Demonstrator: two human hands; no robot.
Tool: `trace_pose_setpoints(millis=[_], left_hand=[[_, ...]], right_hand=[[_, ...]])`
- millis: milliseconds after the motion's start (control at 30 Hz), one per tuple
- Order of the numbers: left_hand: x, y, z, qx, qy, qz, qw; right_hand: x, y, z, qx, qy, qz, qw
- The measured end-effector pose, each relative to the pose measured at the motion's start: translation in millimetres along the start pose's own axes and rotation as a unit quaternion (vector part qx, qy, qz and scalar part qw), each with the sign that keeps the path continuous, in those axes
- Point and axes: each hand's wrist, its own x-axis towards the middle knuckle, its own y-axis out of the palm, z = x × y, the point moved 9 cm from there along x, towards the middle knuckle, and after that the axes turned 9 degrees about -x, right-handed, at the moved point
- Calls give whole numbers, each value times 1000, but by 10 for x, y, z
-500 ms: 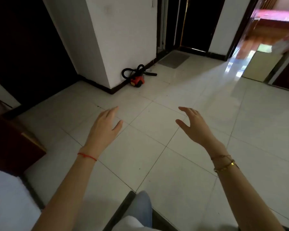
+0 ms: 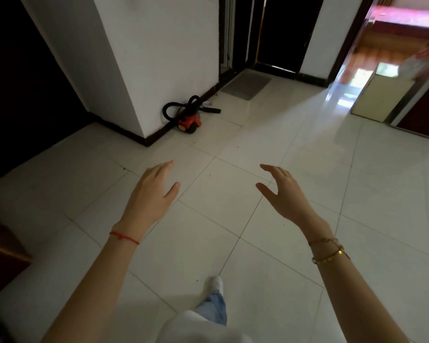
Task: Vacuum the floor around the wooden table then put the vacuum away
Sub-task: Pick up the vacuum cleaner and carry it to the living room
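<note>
One shoe is forward on the tiled floor. The left hand and right hand are out front, fingers loosely spread, empty. The vacuum sits ahead against the wall corner, well apart; best to walk close before bending for its handle.

Vacuum against wall, ahead

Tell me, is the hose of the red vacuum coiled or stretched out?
Coiled: the black hose loops over the red vacuum, which sits on the floor against the wall.
</note>
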Motion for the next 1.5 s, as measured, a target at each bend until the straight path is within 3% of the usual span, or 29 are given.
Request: trace_pose_setpoints(millis=[267, 700, 1133, 1500], left_hand=[[1557, 229, 67, 12, 32, 21, 999], [3733, 1099, 249, 4, 31, 41, 999], [6107, 1657, 243, -7, -23, -9, 1000], [7579, 1926, 1104, 3, -114, -40, 993]], right_hand=[[1313, -159, -345, -1, 25, -28, 999], [3321, 12, -1429, 6, 50, -18, 999], [6198, -108, -2182, -5, -38, 40, 998], [8286, 625, -2230, 17, -104, 95, 990]])
